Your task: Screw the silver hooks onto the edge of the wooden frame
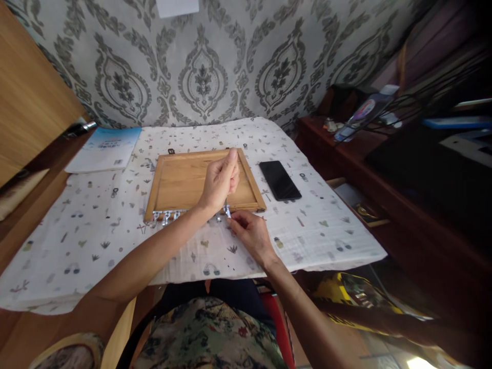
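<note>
A framed wooden board (180, 179) lies flat on the patterned cloth. Along its near edge runs a shiny metal hook rail (166, 218) with several hooks, partly hidden behind my left forearm. My left hand (222, 179) is closed in a fist above the board's near right part, thumb up. A thin shaft, which looks like a screwdriver (226, 203), points down from this fist to the rail; its handle is hidden in the fingers. Just below, my right hand (249, 230) pinches the metal hook (227, 211) near the rail's right end.
A black phone (280, 180) lies right of the board. A blue and white booklet (105, 148) rests at the back left of the cloth (326, 236). On the dark red desk to the right stand a bottle (363, 114) and several cables. The papered wall is behind.
</note>
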Motion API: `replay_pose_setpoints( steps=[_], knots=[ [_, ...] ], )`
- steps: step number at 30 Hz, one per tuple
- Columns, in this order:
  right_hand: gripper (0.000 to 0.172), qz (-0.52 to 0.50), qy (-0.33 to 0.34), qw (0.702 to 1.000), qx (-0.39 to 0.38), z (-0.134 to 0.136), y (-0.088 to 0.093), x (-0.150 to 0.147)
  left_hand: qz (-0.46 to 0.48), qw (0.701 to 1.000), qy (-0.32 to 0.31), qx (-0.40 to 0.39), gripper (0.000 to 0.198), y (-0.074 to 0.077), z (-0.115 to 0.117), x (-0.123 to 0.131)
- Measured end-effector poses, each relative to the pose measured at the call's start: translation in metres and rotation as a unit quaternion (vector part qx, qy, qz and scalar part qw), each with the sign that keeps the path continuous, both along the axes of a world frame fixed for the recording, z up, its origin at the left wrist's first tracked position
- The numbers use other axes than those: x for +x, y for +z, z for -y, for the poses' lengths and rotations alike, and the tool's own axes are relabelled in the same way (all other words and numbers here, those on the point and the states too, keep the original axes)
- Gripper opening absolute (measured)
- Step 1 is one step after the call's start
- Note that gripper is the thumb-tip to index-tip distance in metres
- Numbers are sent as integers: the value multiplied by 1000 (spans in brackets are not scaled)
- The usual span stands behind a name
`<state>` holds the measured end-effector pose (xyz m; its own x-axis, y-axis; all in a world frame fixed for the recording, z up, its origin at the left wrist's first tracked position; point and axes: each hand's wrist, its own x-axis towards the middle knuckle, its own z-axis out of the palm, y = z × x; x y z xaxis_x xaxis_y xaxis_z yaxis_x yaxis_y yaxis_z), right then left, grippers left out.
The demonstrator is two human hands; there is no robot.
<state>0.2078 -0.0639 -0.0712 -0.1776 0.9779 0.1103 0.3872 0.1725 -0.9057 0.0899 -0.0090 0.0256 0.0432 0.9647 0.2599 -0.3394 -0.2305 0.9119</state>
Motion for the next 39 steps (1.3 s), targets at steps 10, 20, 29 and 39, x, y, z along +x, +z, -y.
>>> replay_pose_setpoints(
  steps=[10, 20, 29, 39],
  knots=[
    [18, -1, -1, 1000, -9, 1, 1, 0, -25, 999, -39, 28, 69, -7, -1, -3],
    [20, 6, 0, 1000, -5, 1, 2, -1, -113, 992, -35, 40, 55, 1, 4, -6],
    [17, 7, 2, 1000, -2, -1, 2, -1, -40, 995, -82, 37, 69, -7, -4, 4],
    [18, 19, -5, 1000, 8, -1, 2, -1, -71, 980, -183, -4, 69, 4, -10, -7]
  ],
)
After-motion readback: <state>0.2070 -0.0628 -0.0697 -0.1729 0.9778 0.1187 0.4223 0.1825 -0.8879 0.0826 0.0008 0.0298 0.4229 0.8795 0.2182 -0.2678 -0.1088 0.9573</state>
